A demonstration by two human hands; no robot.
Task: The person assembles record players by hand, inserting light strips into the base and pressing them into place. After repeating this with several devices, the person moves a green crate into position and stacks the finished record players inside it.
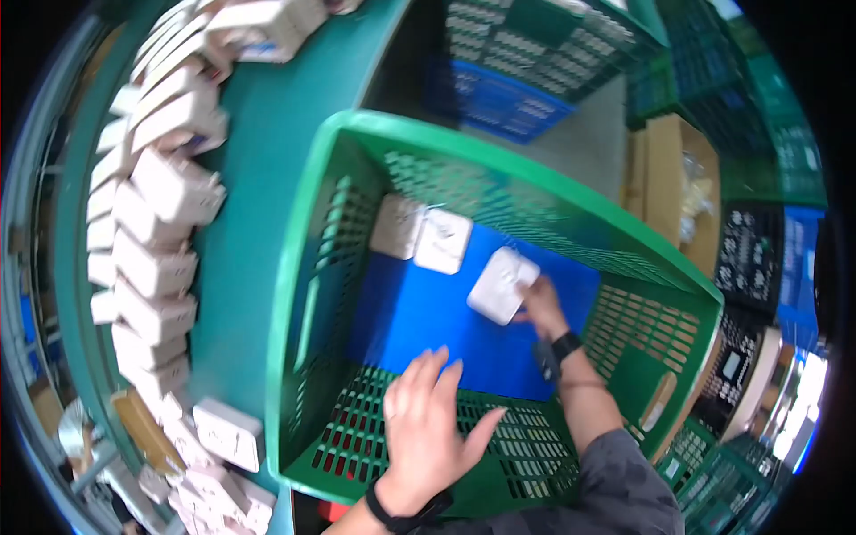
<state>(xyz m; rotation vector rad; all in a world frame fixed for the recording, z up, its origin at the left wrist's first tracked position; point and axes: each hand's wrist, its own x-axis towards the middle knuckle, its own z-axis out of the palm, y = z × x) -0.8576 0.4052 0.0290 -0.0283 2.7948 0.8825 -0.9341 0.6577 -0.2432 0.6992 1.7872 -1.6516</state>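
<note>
Inside a large green plastic crate [299, 227] with slotted walls and a blue bottom [401, 312], two small white boxes stand side by side in the far left corner: a shaded box [396, 226] and a brighter box [443, 240]. Reaching in from the right, my right hand [542, 308] grips the near right edge of another white box [501, 285], low over the blue bottom. Whether that box touches the bottom, I cannot tell. My left hand [426, 423] hangs over the crate's near wall, fingers spread and nothing in them. Dark bands circle both wrists.
Left of the crate is a green tabletop [245, 267], where a long row of white boxes [156, 254] leans together. One separate white box [227, 434] lies near the crate's near left corner. Beyond stand stacked crates [548, 45], a blue crate [508, 102] and a cardboard box [660, 178].
</note>
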